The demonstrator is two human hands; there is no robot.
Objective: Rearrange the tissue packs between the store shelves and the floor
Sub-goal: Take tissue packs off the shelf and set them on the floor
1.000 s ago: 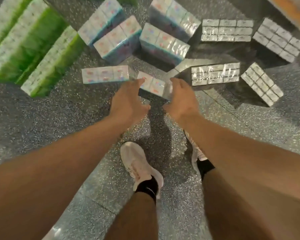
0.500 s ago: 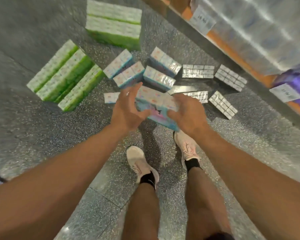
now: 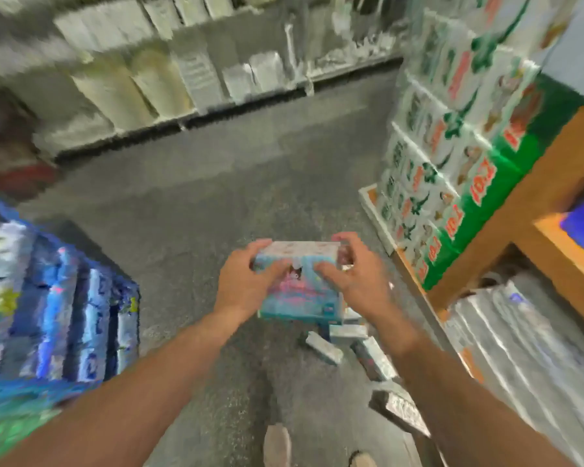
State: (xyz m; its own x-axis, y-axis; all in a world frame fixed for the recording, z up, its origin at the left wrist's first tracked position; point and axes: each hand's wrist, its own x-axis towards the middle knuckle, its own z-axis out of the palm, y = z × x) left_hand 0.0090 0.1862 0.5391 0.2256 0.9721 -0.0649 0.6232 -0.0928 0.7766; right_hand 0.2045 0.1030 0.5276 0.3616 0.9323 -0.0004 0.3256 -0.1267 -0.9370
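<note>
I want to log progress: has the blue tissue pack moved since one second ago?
Yes. The blue tissue pack went up off the floor; both hands now hold it above the packs left lying there.

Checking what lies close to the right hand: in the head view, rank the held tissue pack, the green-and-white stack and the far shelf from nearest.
1. Held tissue pack, gripped by right hand.
2. Green-and-white stack, to its right.
3. Far shelf, across the aisle.
</note>
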